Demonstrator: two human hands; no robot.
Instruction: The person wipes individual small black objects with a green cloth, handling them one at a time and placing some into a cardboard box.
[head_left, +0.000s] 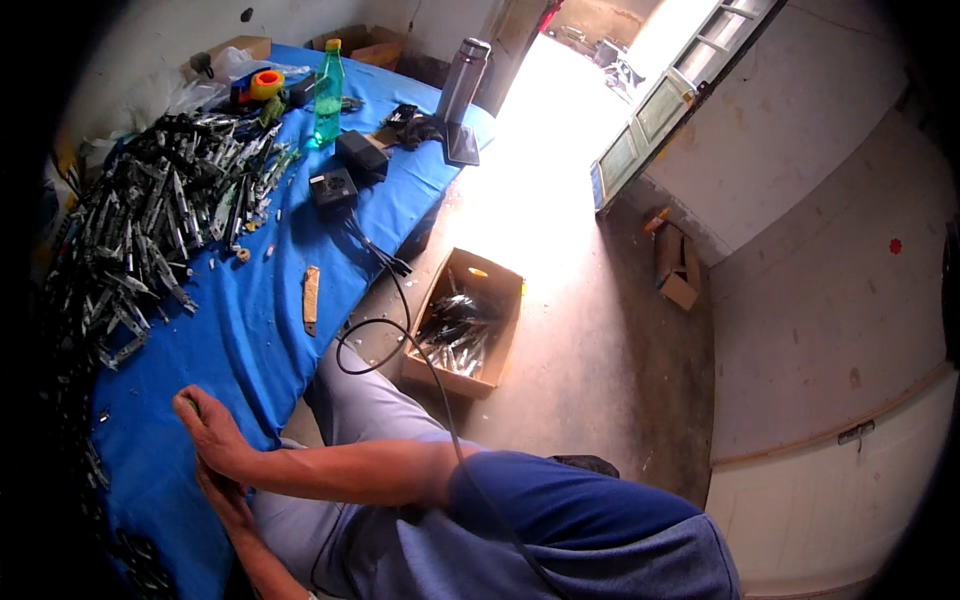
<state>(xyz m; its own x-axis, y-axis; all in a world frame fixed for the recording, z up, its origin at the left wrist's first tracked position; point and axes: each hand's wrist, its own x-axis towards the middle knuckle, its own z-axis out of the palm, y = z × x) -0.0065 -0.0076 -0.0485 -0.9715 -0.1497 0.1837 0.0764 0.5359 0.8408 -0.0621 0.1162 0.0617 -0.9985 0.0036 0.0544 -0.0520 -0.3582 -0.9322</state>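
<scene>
My right hand (214, 431) is closed, held just above the near edge of the blue-covered table (247, 322). A bit of a small green object (193, 406) shows between its thumb and fingers. Directly below it is my left hand (219, 487), partly covered by the right; its fingers and anything in them are hidden. Beyond the hands, a large heap of narrow black and silver parts (161, 202) covers the table's far side. A flat tool wrapped in tan tape (310, 296) lies near the edge closer to the doorway.
A green bottle (328, 97), steel flask (463, 79), phone (462, 144) and black power box (334, 187) stand or lie towards the table's end. A cable (405, 300) loops down across my arm. On the floor, a cardboard box (506, 322) holds similar parts. An open door (645, 142) stands beyond.
</scene>
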